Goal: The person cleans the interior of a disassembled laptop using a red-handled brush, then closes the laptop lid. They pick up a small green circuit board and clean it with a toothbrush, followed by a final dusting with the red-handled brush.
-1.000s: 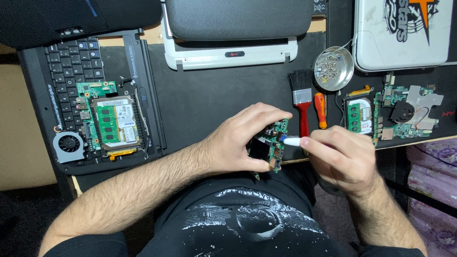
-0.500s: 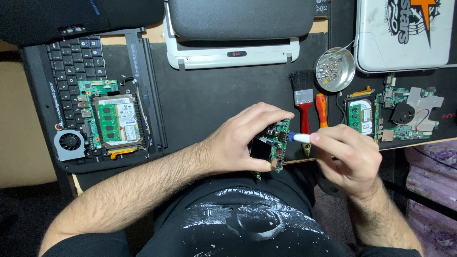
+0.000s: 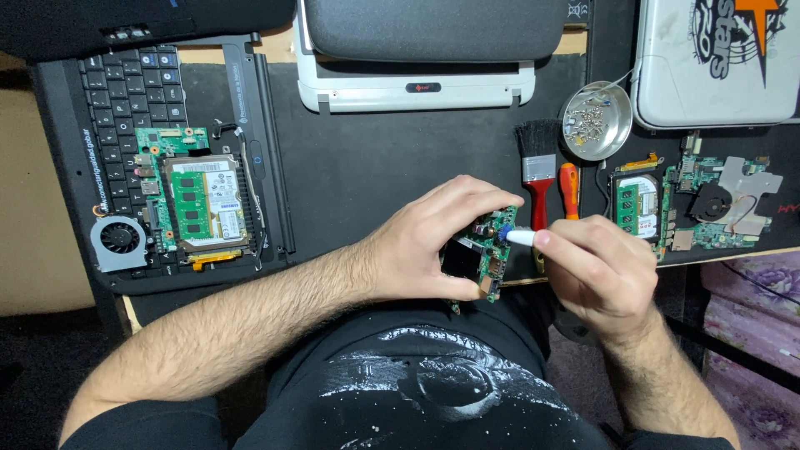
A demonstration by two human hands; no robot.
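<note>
A small green circuit board (image 3: 486, 250) is held above the near edge of the desk (image 3: 367, 167), over the person's lap, tilted on edge with its component side turned toward the right. A black square part is seen on its left face. The left hand (image 3: 421, 246) is closed around the board: fingers are curled over the top edge, the thumb is pressed along the lower edge. The right hand (image 3: 596, 271) is closed in a pinch grip on a white pen-like tool (image 3: 521, 237); its blue tip is set against the upper part of the board.

Just beyond the hands, a black-bristled brush (image 3: 537, 167) with a red handle is laid on the desk, and a small orange-handled screwdriver (image 3: 569, 190) lies just beside it on the right. A round metal dish (image 3: 595, 122) holding small screws is seen behind these. To the right, a second green board with a fan and metal plate (image 3: 708, 204) is laid flat, below a white laptop lid (image 3: 717, 62). At the far centre, a grey and white laptop shell (image 3: 417, 50) is placed. On the left, a black keyboard tray (image 3: 125, 92) carries another board with memory modules (image 3: 196, 208) and a loose grey fan (image 3: 119, 242).
</note>
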